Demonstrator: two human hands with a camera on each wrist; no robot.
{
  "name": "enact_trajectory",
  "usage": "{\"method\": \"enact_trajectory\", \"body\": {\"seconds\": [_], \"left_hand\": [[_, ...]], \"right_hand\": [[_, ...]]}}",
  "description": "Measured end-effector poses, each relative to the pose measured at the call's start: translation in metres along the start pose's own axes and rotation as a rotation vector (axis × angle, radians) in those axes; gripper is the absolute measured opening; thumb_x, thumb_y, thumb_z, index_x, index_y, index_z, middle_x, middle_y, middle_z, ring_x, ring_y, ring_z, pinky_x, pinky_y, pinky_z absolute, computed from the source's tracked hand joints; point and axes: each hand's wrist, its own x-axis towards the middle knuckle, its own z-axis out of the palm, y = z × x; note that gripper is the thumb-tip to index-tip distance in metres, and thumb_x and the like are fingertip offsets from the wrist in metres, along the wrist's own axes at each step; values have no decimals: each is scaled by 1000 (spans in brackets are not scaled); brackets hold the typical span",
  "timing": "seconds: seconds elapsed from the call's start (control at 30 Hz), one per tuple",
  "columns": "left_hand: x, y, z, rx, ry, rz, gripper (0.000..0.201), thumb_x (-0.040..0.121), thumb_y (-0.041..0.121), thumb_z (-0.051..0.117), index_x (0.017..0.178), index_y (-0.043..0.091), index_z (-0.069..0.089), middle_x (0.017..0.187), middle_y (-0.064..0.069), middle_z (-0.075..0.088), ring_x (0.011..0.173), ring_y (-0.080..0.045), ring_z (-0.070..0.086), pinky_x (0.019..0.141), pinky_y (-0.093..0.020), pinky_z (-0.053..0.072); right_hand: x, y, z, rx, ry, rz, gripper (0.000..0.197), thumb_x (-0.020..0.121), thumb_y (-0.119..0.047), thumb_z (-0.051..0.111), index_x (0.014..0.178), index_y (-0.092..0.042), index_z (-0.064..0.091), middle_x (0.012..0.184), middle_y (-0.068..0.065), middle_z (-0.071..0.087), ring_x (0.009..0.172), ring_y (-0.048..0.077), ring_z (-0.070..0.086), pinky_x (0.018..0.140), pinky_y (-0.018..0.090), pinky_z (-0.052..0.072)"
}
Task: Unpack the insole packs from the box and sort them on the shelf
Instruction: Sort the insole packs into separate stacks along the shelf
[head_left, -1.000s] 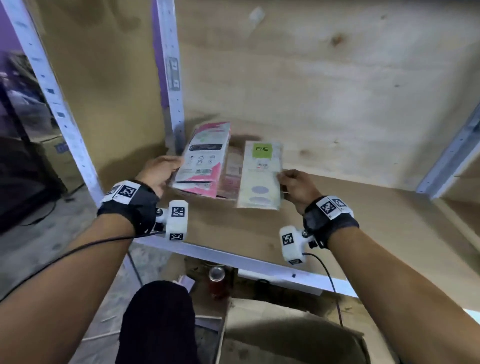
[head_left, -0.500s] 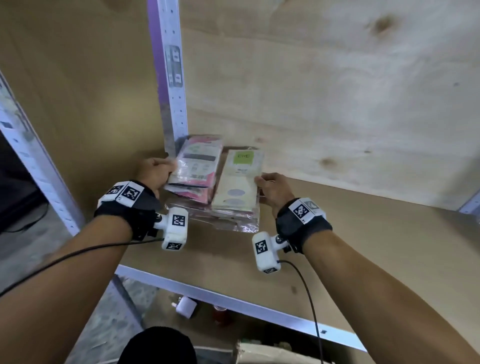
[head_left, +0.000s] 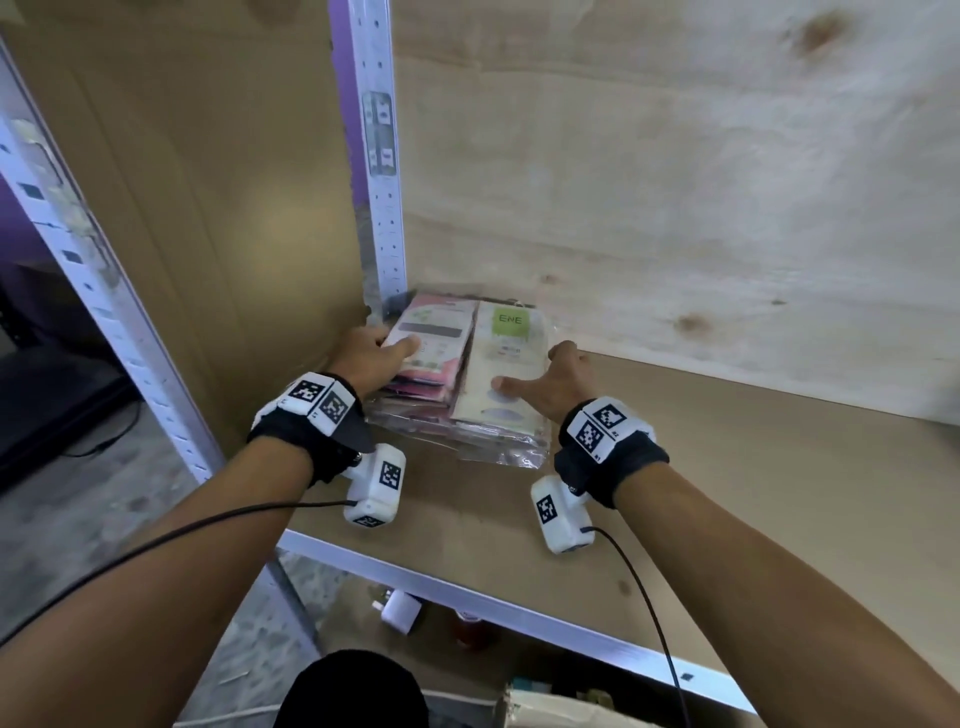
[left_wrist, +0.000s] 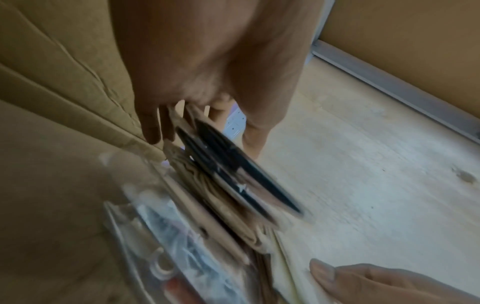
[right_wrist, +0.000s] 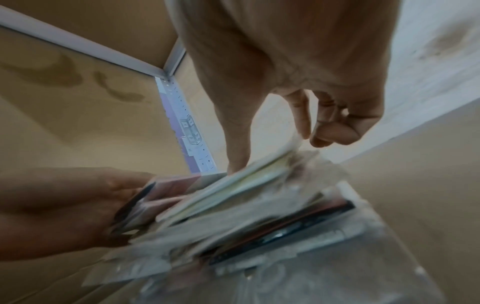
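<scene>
Though apart, hands (head_left: 371, 358) (head_left: 558, 382) on insole packs (head_left: 501, 358)

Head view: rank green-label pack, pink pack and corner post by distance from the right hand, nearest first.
1. green-label pack: directly under the right hand, whose thumb rests on it.
2. pink pack: next pack to the left, held by the left hand.
3. corner post: back-left corner, behind both packs.
</scene>
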Motion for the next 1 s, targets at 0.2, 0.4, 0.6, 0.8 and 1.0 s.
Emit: {"method": "enact_trajectory", "body": {"seconds": [0.2, 0.4, 0.6, 0.8, 1.0], "left_hand": [[-28, 27, -12, 222, 20, 74, 66, 79, 60, 54, 130, 18, 60, 120, -13, 68, 117, -34, 58, 110, -47, 38], [-63, 64, -9, 275, 161, 177, 55, 89, 40, 60, 140, 19, 51, 142, -8, 54, 136, -34, 41, 112, -42, 37], [-102, 105, 28, 106, -56, 317, 34, 94, 16, 63, 127, 9, 62, 128, -10, 65, 118, -30, 62, 103, -40, 49], [-154, 142, 74, -314, -362, 18, 55, 93, 46, 62, 134, 10, 52, 130, -14, 61, 97, -26, 72, 89, -40, 60], [-180, 182, 100, -575, -525, -78, 81, 76, 66, 71, 139, 24, 43, 132, -22, 51, 107, -38, 67, 85, -44, 61]], "right_hand": [[-9, 13, -12, 19, -44, 110, 81, 69, -51, 83, 124, -10, 41, 129, 10, 49, 117, 32, 51, 86, 41, 46], [-34, 33, -36, 213, -96, 127, 59, 80, -27, 81, 121, -9, 42, 119, 10, 60, 105, 28, 58, 82, 40, 50], [-79, 48, -84, 348, -120, -14, 48, 91, -21, 68, 128, -7, 40, 117, 16, 62, 101, 34, 64, 81, 46, 55], [-144, 54, -141, 328, 48, -209, 28, 86, -17, 74, 104, 0, 61, 88, 10, 62, 82, 26, 61, 72, 35, 46], [-198, 59, -189, 209, 148, -399, 11, 86, -15, 72, 94, -13, 64, 83, 12, 68, 67, 16, 59, 63, 24, 46]]}}
